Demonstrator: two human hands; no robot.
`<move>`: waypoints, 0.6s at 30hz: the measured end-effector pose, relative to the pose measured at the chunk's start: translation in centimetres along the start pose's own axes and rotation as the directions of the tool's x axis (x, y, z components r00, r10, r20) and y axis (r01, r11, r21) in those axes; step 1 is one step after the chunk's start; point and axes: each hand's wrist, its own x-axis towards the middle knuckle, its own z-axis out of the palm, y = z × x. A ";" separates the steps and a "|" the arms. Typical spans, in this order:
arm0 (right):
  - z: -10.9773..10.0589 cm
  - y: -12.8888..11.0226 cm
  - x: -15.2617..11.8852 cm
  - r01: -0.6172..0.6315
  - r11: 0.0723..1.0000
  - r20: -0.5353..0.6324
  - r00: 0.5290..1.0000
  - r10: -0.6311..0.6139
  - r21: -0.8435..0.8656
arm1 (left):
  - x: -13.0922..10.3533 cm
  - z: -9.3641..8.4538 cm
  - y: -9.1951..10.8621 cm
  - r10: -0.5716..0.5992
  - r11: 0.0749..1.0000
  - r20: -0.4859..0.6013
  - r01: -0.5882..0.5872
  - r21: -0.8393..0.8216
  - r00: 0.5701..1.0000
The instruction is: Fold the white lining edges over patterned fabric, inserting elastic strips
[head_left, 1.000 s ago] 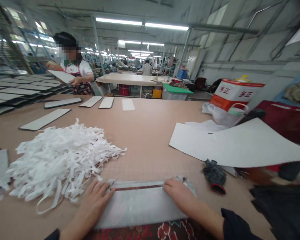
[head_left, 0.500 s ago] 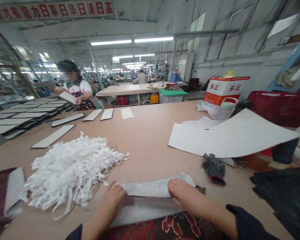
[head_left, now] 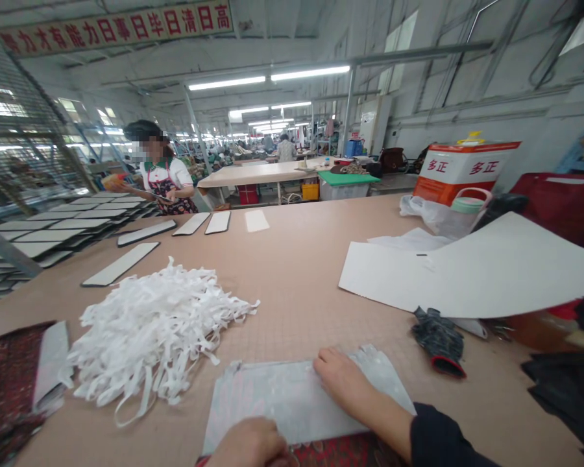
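In front of me lies a patterned dark red fabric piece [head_left: 335,452] with a greyish-white backing [head_left: 272,395] facing up over most of it. My right hand [head_left: 343,383] rests on the upper right of the backing, its fingers lying against the surface. Low in the view, my left hand [head_left: 253,442] is closed at the near edge of the fabric, its fingertips partly hidden. A heap of white ribbon strips [head_left: 160,331] lies to the left of the piece.
Another patterned fabric piece [head_left: 10,376] lies far left. A dark glove [head_left: 438,340], a large white sheet [head_left: 467,272] and black material [head_left: 569,402] are on the right. White panels [head_left: 121,264] lie toward the back left, where a co-worker [head_left: 163,172] stands.
The raised fold has gone down and the backing now lies flatter and wider. My left hand has moved down and right to the near edge; my right hand lies across the backing.
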 end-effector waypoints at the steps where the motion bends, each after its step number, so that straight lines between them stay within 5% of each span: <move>1: 0.9 0.1 0.8 -0.023 1.000 -0.021 1.000 0.023 -0.003 | 1.0 -0.8 -0.1 -0.032 0.999 0.015 0.032 -0.015 0.999; 5: 3.1 0.5 1.6 -0.061 0.998 -0.058 0.996 0.062 0.019 | 4.4 -2.2 -0.8 -0.181 0.982 -0.004 0.180 -0.054 0.984; 10: 2.1 -0.1 0.0 0.043 0.994 -0.126 0.992 -0.030 0.100 | 6.9 -0.3 -1.5 -0.130 0.991 -0.150 0.129 -0.021 0.980; 13: 0.6 0.0 -1.3 0.135 0.950 -0.088 0.989 -0.115 0.280 | 7.0 0.4 -1.6 -0.025 1.000 -0.151 0.027 0.012 0.988; 18: -0.2 4.2 -3.1 -0.019 0.933 0.079 0.997 -0.010 0.360 | 4.7 -1.8 -3.3 -0.104 0.993 -0.013 0.105 0.061 0.994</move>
